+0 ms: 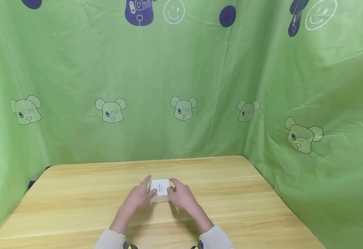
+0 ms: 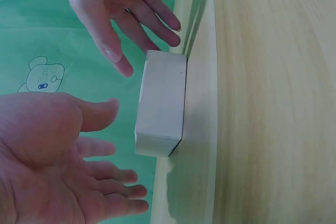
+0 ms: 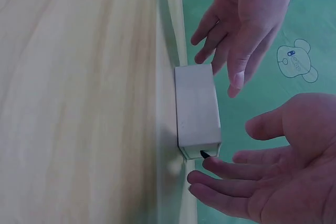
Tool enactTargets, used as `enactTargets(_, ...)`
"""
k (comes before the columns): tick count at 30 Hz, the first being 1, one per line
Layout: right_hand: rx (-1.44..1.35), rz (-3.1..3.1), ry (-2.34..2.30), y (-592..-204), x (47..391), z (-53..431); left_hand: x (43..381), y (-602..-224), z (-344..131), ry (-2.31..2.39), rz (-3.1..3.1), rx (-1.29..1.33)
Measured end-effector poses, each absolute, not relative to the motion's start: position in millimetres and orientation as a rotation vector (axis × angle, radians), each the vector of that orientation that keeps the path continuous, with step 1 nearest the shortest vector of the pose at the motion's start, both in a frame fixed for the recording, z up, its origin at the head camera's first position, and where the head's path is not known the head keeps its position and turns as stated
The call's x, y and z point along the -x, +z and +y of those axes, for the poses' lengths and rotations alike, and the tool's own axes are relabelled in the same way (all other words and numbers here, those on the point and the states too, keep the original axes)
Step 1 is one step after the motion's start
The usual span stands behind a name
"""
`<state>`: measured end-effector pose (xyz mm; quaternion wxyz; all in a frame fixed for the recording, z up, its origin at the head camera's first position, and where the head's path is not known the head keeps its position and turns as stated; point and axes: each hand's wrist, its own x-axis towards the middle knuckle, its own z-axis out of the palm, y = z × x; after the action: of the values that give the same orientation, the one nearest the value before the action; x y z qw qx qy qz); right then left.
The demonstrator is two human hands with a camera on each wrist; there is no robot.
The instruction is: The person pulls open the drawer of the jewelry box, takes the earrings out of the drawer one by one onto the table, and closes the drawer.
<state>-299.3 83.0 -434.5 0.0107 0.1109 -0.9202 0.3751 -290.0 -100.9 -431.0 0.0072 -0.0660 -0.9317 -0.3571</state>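
A small white box [image 1: 160, 187] with dark printed lettering on top lies on the wooden table, between the two hands. On its left side is my left hand [image 1: 139, 196], thumb toward the top face and fingers extended. To its right, my right hand [image 1: 181, 197] mirrors this. Both hands show relaxed, spread fingers in the left wrist view, beside the plain side of the white box [image 2: 161, 98]. A short dark tab [image 3: 204, 154] sticks out of the box's end in the right wrist view, close to the right fingertips; whether they touch it I cannot tell.
The light wood table [image 1: 75, 207] reaches back to a green curtain [image 1: 156, 138] printed with bear heads, which also hangs at the left and right. Pale sleeves [image 1: 217, 238] cover both forearms, with dark and yellow wrist gear [image 1: 130, 246] at the bottom edge.
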Motion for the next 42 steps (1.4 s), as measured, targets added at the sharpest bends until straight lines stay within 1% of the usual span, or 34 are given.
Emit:
enactTargets(9, -0.37, -2.885, 1.27, -437.3, 297.8, 82.8, 290.2, -434.2, -99.2, -1.064, -2.943, 0.241)
enactTargets(16, -0.396, -2.887, 1.162, -437.5, 299.0, 82.3, 290.6, -433.5, -97.9, -1.05, -2.944, 0.231)
enactTargets(28, -0.376, -2.895, 1.171, -434.3, 298.2, 84.3, 292.5, -433.7, -97.9, -1.04, -2.94, 0.239)
enactTargets(42, -0.373, -2.928, 1.243, -427.3, 295.2, 89.5, 286.6, -424.2, -99.0, -1.086, -2.962, 0.267)
